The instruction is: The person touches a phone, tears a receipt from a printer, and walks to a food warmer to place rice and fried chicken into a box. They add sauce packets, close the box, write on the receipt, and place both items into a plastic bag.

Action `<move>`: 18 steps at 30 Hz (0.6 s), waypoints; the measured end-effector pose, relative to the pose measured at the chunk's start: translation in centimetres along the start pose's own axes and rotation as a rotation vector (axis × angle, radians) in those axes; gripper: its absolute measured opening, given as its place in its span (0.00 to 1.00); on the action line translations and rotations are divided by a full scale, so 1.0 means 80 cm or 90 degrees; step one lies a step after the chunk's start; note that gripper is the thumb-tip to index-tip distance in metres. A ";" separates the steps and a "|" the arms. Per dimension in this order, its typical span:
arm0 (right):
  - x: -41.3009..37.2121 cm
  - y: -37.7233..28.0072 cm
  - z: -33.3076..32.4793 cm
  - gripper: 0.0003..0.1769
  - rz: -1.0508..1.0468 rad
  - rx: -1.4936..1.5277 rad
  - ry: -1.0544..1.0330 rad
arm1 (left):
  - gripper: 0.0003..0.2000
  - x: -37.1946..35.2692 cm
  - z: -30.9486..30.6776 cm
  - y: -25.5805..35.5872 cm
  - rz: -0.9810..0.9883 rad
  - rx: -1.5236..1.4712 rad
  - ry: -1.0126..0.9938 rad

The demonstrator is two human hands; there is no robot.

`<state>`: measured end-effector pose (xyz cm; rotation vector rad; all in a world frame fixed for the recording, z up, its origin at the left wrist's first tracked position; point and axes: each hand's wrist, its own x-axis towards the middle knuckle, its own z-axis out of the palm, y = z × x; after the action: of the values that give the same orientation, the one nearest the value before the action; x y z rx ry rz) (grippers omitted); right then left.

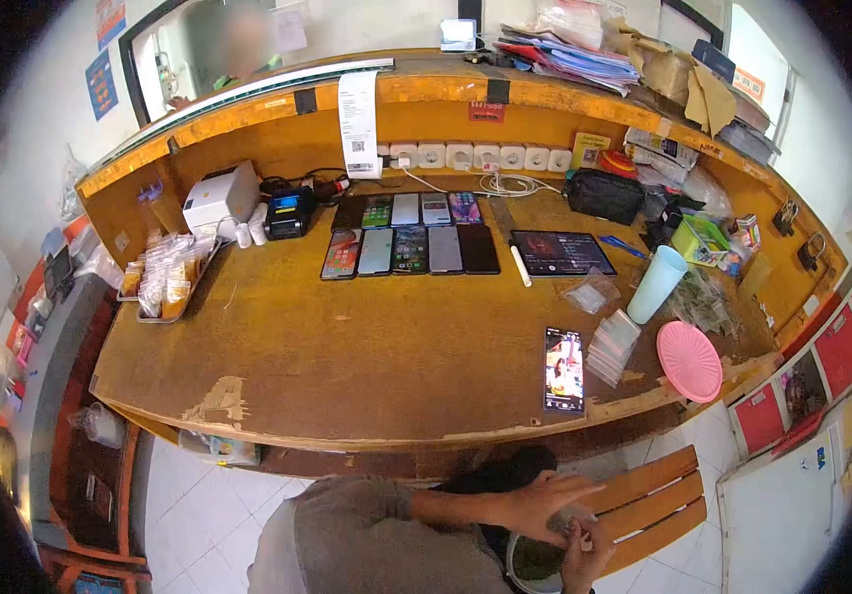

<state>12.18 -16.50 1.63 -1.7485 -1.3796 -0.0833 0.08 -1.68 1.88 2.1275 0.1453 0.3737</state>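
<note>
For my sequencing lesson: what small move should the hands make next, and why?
Perhaps lower the small translucent item, possibly a plastic bag, toward the round container of dark green contents: the left hand and right hand meet around that item beside the open rim, with the contents showing.

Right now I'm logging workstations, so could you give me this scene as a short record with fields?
Left hand: meets the right hand around a small greyish item, unclear
Under hands: round container, dark green contents
Beside hands: slatted brown wooden seat
Desk, middle: two rows of flat rectangular phones
Desk, near edge: lit black-edged phone
Desk, right: ribbed round pink plastic lid, tall pale-blue cup
Desk, left: boxy white machine
</note>
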 end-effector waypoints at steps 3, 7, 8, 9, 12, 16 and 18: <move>0.005 -0.010 -0.002 0.04 0.026 0.006 -0.013 | 0.42 -0.010 -0.031 0.014 0.130 0.079 0.137; 0.019 -0.017 0.006 0.05 0.161 0.123 -0.014 | 0.38 -0.042 -0.108 0.040 0.116 0.135 0.167; 0.023 -0.016 0.010 0.06 0.170 0.174 -0.008 | 0.36 -0.053 -0.130 0.046 0.095 0.182 0.192; 0.030 -0.018 0.015 0.06 0.170 0.173 -0.009 | 0.35 -0.064 -0.152 0.052 0.073 0.227 0.202; 0.080 -0.053 0.031 0.05 0.149 0.164 0.002 | 0.31 -0.107 -0.242 0.051 -0.008 0.403 0.251; 0.144 -0.108 0.067 0.04 0.068 0.199 -0.109 | 0.28 -0.138 -0.345 0.022 -0.163 0.527 0.269; 0.161 -0.108 0.103 0.05 -0.041 0.268 -0.101 | 0.26 -0.148 -0.399 -0.031 -0.183 0.498 0.324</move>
<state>6.46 -1.41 8.59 -1.3811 -1.4439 0.2975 -21.26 22.19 13.76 2.6609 1.0202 0.7711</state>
